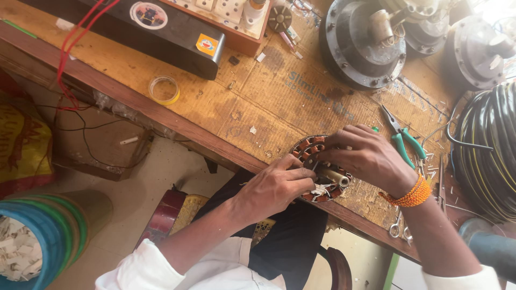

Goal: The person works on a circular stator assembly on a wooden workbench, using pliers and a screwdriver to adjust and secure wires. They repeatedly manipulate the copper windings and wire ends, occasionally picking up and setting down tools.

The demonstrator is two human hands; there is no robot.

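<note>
Both my hands are on the stator (322,169), which lies at the near edge of the desk (252,102), partly over the edge. My left hand (277,185) is clenched on its near side, fingers pinched around something thin at the windings; I cannot tell what it is. My right hand (368,156) grasps the far rim, fingers curled over the copper coils, steadying it. An orange band (413,194) sits on that wrist.

Condition of the work: most slots visible around the ring carry copper coils. White insulation strips or lead ends stick out loose at the near side, not tucked or tied. The centre shaft is bare. I judge the winding largely in place and the dressing of ends unfinished.

Surroundings: green pliers (406,140) lie just beside my right hand, untouched. Scissors (396,225) lie at the near edge by my right wrist. A cable coil (492,156) sits at the right end. Motor housings (363,43) stand along the far edge. A tape roll (164,89) lies well apart to the left. Wire clippings litter the desk.
</note>
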